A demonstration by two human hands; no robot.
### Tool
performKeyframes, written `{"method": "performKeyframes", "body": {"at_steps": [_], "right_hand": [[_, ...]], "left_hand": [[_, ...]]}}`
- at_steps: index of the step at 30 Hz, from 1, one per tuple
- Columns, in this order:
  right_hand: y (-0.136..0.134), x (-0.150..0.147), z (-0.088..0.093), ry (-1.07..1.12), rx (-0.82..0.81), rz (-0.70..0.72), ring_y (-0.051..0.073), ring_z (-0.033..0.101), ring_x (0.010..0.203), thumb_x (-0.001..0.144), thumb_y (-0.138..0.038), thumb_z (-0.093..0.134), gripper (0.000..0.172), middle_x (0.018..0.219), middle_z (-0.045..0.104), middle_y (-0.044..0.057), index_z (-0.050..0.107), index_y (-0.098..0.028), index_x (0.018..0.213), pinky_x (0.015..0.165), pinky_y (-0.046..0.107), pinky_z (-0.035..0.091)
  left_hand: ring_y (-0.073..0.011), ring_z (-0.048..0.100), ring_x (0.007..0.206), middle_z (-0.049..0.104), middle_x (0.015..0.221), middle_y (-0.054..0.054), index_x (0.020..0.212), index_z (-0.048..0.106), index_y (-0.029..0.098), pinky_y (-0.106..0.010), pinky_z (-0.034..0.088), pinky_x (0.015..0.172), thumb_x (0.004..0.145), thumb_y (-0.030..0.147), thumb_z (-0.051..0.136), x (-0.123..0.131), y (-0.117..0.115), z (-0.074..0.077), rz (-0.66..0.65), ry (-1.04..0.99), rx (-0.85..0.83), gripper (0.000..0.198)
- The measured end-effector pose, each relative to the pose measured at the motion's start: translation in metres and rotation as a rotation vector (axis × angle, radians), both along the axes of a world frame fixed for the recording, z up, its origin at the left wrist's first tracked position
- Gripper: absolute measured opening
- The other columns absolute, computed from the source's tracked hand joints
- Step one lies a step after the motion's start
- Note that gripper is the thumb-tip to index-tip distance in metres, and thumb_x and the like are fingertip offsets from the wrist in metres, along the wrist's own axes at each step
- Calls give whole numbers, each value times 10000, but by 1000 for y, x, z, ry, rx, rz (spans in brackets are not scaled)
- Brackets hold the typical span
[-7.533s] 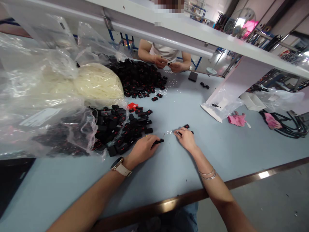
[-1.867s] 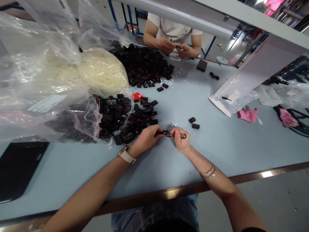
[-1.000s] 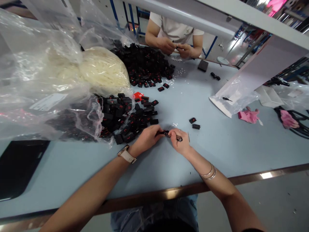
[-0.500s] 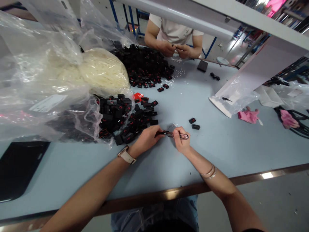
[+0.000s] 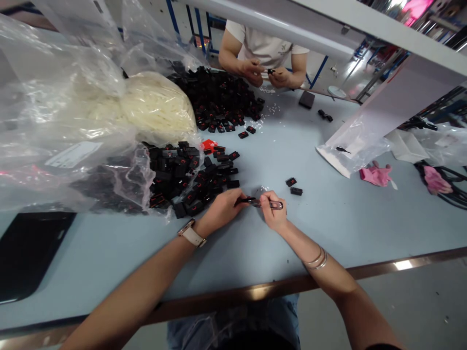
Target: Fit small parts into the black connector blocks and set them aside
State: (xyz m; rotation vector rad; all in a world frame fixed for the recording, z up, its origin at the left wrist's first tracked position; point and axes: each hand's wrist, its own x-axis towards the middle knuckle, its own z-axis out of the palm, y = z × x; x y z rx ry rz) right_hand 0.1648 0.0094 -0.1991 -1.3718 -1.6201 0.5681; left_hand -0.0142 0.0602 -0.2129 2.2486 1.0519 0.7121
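My left hand (image 5: 226,205) is closed in a pinch on a small black plastic part (image 5: 249,200), held just above the table. In my right hand (image 5: 274,212) is a slim shiny tool with a rounded, slotted end (image 5: 279,205); its exact kind is unclear. The tool's narrow end points left and meets the black part or lies very close to it. Left of my left hand spreads a heap of black plastic parts (image 5: 204,180) with red marks. A few tiny white pieces (image 5: 264,188) lie just beyond my hands.
Two loose black parts (image 5: 296,191) lie to the right. A clear bag with cream-coloured pieces (image 5: 160,104) fills the left. Across the table, a co-worker's hands (image 5: 279,77) hold a small black part near a second black heap (image 5: 222,99). Pink gloves (image 5: 375,175) lie right.
My hands keep almost the same place and grip; the tool has shifted very slightly left. The co-worker's hands have moved a little apart, showing the black part.
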Motion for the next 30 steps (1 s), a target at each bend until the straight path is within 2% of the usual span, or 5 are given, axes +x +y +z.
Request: {"method": "performKeyframes", "body": {"at_steps": [9,18,21,25,30], "right_hand": [[0,-2,8,-76,-4,26,104,445,472,916,-366,389,272,526,467,-40,516,-205,738,494,228,361],[0,-4,9,-139,-12,50,104,436,465,916,-353,399,241,514,441,-50,511,-212,755,488,229,346],[0,-2,4,-85,-6,36,105,449,467,919,-362,400,250,515,453,-49,507,-212,751,485,231,356],[-1,1,-8,57,41,-51,114,483,477,935,-394,381,277,549,510,-31,506,-209,771,483,243,377],[-1,1,-4,50,-2,14,120,482,476,929,-432,377,308,537,519,-25,513,-208,766,483,251,391]], "left_hand": [[-129,560,631,604,716,2,768,537,171,-238,432,582,843,226,594,0,0,0,-9,-20,38,109],[-138,585,670,621,742,-1,780,544,177,-240,452,602,830,228,608,0,0,2,4,4,26,95],[-136,580,653,619,731,2,771,544,177,-238,444,591,826,223,614,0,0,3,7,11,16,99],[-133,576,639,621,727,4,776,552,176,-233,436,578,824,212,616,0,0,2,7,2,9,88],[-131,573,641,623,733,5,781,554,179,-232,436,575,836,234,607,0,0,1,9,5,21,93]]}}
